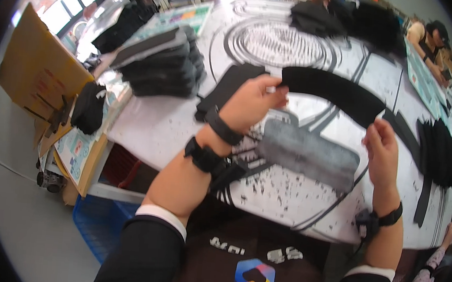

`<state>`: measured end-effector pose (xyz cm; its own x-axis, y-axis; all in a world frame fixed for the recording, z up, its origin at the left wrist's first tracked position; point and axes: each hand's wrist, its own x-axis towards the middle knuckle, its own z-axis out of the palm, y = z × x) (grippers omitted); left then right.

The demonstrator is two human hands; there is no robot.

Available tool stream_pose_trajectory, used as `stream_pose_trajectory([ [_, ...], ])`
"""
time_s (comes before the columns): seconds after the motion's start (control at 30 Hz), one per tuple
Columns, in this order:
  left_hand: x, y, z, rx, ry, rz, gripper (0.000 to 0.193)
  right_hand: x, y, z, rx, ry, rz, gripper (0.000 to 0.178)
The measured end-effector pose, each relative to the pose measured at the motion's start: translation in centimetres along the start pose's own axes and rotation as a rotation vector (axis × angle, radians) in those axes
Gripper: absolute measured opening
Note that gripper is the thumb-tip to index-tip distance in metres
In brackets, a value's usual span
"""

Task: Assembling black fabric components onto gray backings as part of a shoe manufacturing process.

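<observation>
Head view: two hands' fingers (273, 89) pinched on one black fabric strip (332, 91).

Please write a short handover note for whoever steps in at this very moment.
Left hand pinches one end of a long curved black strip; right hand pinches the other end, strip lifted over the white table.
A grey fuzzy pad lies below it.
A stack of black pieces sits to the left, another black pile to the right.
Done: strip picked up. Left: setting it down.
</observation>
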<state>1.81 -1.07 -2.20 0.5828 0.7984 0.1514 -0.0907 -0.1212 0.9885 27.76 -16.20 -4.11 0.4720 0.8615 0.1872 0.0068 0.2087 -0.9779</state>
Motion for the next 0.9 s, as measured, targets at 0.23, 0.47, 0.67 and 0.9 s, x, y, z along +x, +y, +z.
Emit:
stream_pose_trajectory([
  [0.23,-1.0,1.6,-0.9,0.228,0.095,0.074,0.026,0.1,-2.6,0.6,-0.061,-0.033,0.006,0.019],
  [0.47,-3.2,3.2,-0.2,0.379,0.135,0.074,0.025,-2.2,-4.4,0.2,-0.099,-0.068,0.129,0.018],
  [0.67,-3.9,3.9,-0.6,0.338,-0.138,-0.241,0.025,-4.2,-3.7,-2.1,-0.101,-0.140,0.411,0.013],
  [0.9,-4.9,2.7,-1.0,0.401,-0.348,-0.489,0.026,-5.6,-2.7,-2.0,-0.162,-0.219,0.625,0.014],
])
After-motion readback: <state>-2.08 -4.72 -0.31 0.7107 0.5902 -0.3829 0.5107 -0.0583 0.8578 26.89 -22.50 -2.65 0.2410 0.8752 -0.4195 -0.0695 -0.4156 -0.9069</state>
